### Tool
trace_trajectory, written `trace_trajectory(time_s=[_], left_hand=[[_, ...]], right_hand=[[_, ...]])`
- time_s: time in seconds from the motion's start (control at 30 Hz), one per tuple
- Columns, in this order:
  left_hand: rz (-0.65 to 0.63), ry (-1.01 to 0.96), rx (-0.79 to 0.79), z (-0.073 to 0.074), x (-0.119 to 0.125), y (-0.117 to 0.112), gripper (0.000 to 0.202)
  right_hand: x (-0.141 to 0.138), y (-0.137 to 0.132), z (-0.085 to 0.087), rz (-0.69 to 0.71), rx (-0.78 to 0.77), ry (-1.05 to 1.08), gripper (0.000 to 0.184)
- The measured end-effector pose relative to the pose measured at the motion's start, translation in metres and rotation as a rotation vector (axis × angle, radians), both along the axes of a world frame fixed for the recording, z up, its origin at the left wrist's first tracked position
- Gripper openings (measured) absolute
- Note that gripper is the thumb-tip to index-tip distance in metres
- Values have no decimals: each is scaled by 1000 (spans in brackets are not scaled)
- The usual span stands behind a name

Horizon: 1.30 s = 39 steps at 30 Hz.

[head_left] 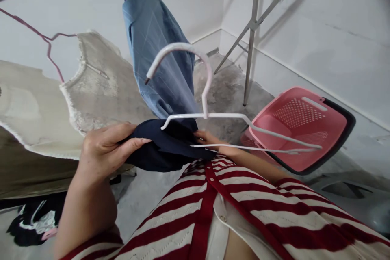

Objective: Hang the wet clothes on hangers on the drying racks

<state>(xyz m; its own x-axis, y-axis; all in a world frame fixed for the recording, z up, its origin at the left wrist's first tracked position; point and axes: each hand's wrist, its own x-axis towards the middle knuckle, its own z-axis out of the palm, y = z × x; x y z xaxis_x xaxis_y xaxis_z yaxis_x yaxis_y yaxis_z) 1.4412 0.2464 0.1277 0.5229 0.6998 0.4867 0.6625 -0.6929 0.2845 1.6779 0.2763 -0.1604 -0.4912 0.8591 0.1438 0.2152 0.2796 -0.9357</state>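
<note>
A navy garment is being pinched by the left hand, fingers and thumb pressed together on it; the right hand is being partly hidden beneath a white wire hanger, its grip indeterminate.

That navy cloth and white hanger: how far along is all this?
Done, it seems: a blue shirt and a beige garment hang on hangers. In hand: the left hand grips a navy garment, the right hand is at its far edge, and a white hanger sits against it. Left, perhaps: dark clothes on the floor.
</note>
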Motion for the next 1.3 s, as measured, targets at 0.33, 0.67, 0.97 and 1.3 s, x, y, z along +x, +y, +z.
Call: trace_trajectory(time_s=[0.33, 0.67, 0.97, 1.3], left_hand=[[285, 277, -69, -7, -54, 4, 29], [742, 403, 298, -24, -29, -5, 23], [762, 352, 260, -32, -13, 14, 25], [529, 148, 711, -62, -53, 16, 12]], right_hand=[[83, 64, 103, -575, 132, 36, 27], [85, 36, 180, -820, 506, -233, 19], [46, 4, 177, -753, 293, 38, 21], [100, 1, 158, -217, 345, 28, 26]])
